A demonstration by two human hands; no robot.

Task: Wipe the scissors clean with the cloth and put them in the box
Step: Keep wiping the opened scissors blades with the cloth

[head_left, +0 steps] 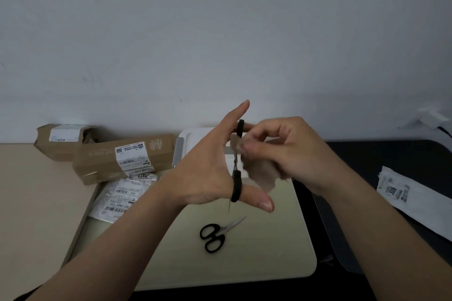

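My left hand (pixel 208 166) holds a pair of black-handled scissors (pixel 236 186) above the table, thumb through the lower ring and a finger through the upper ring, blades spread apart. My right hand (pixel 281 149) pinches a beige cloth (pixel 259 171) against the upper blade, just right of the left hand. A second pair of black-handled scissors (pixel 215 236) lies flat on the pale mat (pixel 269 252) below the hands. A white box (pixel 193 134) stands behind the hands, mostly hidden by them.
Two brown cardboard parcels (pixel 122 156) with labels lie at the back left. Several plastic mail bags (pixel 119 198) lie in front of them. A white labelled bag (pixel 411 200) lies on the dark surface at the right. A wall closes the back.
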